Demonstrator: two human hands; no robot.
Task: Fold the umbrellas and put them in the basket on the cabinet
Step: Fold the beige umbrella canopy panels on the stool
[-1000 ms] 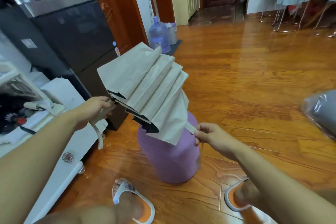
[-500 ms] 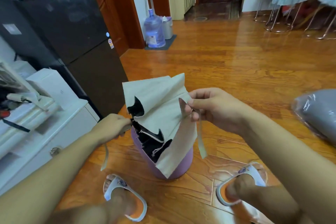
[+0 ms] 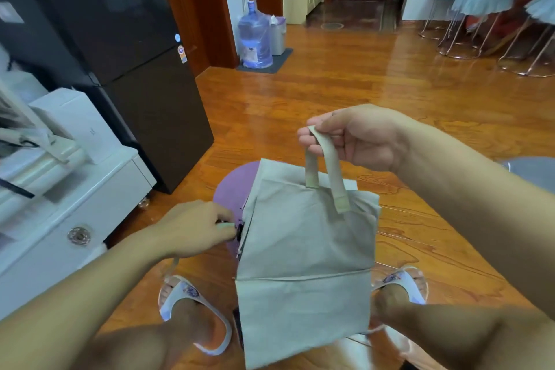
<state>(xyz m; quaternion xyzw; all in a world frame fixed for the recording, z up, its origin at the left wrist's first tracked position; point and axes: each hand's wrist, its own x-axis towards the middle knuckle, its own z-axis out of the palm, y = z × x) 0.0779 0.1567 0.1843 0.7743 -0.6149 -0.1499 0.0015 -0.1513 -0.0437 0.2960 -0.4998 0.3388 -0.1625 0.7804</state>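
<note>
Since earlier frame: right hand [image 3: 357, 137] lifted closure strap [image 3: 326, 165] upward; beige umbrella [image 3: 303, 252] canopy now hangs flat, centre-low. Left hand [image 3: 198, 228] clamped on handle end, frame mid-left. Right fingers pinch strap. Risk: loose pleats splay if strap slips before wrapping.

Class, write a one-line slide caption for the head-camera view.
Seated person's right hand lifts the beige umbrella by its closing strap, while the left hand grips its handle end.

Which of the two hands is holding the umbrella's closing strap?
The right hand: it pinches the beige strap above the umbrella. The left hand grips its handle end.
</note>
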